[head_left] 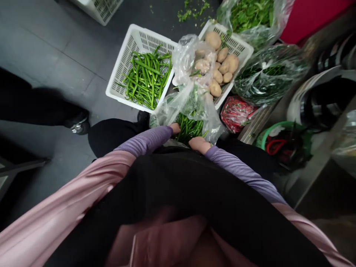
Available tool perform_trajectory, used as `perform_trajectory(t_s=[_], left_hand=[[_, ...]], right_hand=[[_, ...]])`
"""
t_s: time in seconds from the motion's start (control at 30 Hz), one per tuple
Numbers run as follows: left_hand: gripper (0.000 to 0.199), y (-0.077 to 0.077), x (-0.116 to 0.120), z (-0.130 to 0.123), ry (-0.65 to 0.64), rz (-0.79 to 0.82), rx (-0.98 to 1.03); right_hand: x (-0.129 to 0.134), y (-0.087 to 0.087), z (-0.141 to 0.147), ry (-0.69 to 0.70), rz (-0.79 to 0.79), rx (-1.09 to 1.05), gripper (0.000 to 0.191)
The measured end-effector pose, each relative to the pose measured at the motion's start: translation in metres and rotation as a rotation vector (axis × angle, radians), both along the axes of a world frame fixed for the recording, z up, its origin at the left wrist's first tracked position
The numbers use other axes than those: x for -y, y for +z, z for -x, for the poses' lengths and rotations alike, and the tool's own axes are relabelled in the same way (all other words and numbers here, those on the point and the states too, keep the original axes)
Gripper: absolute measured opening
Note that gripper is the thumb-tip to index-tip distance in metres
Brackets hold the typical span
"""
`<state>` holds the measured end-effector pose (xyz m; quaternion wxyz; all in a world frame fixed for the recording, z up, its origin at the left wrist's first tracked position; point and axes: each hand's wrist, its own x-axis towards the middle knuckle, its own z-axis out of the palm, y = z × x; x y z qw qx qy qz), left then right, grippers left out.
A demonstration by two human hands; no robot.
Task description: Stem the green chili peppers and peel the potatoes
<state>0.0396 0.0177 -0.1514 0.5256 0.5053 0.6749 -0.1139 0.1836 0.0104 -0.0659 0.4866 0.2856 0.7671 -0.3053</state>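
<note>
Green peppers (191, 128) lay between the left hand (175, 128) and right hand (198, 144), long axes pointing mixed ways. Whether either grip pinched any, I couldn't tell.

The single view looks from the wearer's head, forward and steeply down. Dark clothing (178, 181) is nearest, the left hand (175, 128) and right hand (198, 144) farther out, the floor (75, 55) beyond.

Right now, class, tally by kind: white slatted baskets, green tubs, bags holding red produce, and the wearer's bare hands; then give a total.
White slatted baskets, one cut off by the picture's edge: 3
Green tub: 1
Bag holding red produce: 1
Bare hands, left hand and right hand: 2
Total: 7
</note>
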Motion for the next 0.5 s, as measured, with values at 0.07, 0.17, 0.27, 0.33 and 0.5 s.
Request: perform_trajectory(t_s=[0.07,0.17,0.27,0.33,0.5], left_hand=[[0.051,-0.006,0.007,-0.008,0.019,0.058,-0.007],[0.084,-0.007,0.025,-0.027,0.046,0.04,-0.015],[0.1,-0.005,0.035,-0.046,0.087,-0.029,-0.066],[0.099,-0.006,0.033,-0.054,0.143,-0.001,-0.098],[0.106,-0.008,0.022,-0.061,0.186,0.022,-0.123]], right_hand=[[0.001,0.004,-0.005,-0.01,0.036,0.018,0.04],[0.003,0.006,-0.011,-0.038,0.09,0.042,0.039],[0.005,0.006,-0.015,-0.072,0.112,0.074,0.039],[0.006,0.004,-0.018,-0.095,0.108,0.088,0.04],[0.004,-0.001,-0.028,-0.137,0.093,0.119,0.04]])
